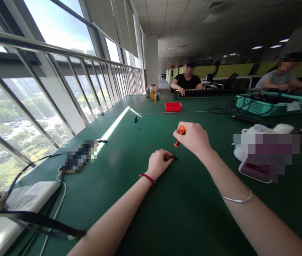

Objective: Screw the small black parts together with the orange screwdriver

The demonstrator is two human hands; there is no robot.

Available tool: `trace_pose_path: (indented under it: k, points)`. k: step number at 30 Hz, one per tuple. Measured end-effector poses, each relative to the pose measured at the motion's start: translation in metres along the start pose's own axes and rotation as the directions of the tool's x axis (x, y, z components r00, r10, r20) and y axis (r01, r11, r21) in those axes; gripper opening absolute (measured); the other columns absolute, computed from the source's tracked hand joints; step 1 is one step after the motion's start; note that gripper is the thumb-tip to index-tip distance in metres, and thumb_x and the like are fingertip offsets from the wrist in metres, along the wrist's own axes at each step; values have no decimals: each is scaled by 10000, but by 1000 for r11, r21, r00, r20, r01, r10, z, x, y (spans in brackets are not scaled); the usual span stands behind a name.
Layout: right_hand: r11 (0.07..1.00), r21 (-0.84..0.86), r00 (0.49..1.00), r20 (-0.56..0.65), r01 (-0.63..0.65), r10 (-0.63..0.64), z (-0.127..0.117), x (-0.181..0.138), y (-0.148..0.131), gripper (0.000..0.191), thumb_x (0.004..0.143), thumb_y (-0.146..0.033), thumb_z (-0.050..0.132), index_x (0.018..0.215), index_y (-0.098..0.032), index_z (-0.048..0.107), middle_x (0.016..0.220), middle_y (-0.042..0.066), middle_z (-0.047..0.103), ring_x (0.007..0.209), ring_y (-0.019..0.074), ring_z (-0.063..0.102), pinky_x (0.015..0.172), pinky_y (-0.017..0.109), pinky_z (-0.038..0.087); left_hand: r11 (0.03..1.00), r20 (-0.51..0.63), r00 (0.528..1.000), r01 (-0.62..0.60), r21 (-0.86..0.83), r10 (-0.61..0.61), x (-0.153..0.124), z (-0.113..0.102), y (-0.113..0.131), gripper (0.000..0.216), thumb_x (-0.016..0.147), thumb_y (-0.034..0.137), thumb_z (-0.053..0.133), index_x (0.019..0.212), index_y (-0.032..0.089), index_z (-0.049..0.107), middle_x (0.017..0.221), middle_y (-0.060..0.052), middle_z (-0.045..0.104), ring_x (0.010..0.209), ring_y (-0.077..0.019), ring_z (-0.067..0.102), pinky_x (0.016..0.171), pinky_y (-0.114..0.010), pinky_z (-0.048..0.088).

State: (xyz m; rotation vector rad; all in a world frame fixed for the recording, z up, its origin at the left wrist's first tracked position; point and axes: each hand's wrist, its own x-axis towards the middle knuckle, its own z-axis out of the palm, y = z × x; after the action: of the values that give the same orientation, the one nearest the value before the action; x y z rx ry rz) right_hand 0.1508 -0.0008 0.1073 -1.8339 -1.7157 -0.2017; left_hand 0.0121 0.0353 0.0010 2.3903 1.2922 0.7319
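My right hand [195,137] is closed around the orange and black handle of a screwdriver [177,143]. Its thin shaft slants down to a small black part [174,157] on the green table [129,199]. With thumb and fingers pinched, my left hand [159,163] holds that black part against the tabletop. The fingers hide much of the part, and whether the screwdriver's tip sits in a screw is too small to tell.
Beyond my hands stands a red tray [173,106]. Another small black piece [135,119] lies to its left. A turquoise basket [276,106] with cables is at the right, behind a white and purple object [263,156]. A white power strip [33,202] lies left. Two people sit across.
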Motion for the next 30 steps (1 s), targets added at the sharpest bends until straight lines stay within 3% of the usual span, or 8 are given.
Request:
trace_pose_path:
  k: [13, 30]
  points:
    - [1000, 9, 1000, -22, 8, -8, -1, -1, -1, 197, 761, -360, 480, 620, -222, 480, 531, -21, 517, 500, 119, 409, 457, 231, 237, 1000, -1, 1000, -2, 11, 2, 0, 1, 0, 123, 756, 276, 620, 835, 205, 682, 793, 2, 640, 754, -157, 552, 646, -266, 399]
    - [1000, -5, 1000, 21, -4, 4, -2, -2, -4, 183, 772, -355, 481, 658, -223, 539, 572, 3, 559, 530, 141, 461, 477, 245, 262, 1000, 17, 1000, 11, 18, -11, 0, -1, 1, 132, 758, 279, 614, 846, 208, 680, 809, -2, 642, 777, -163, 553, 676, -273, 416]
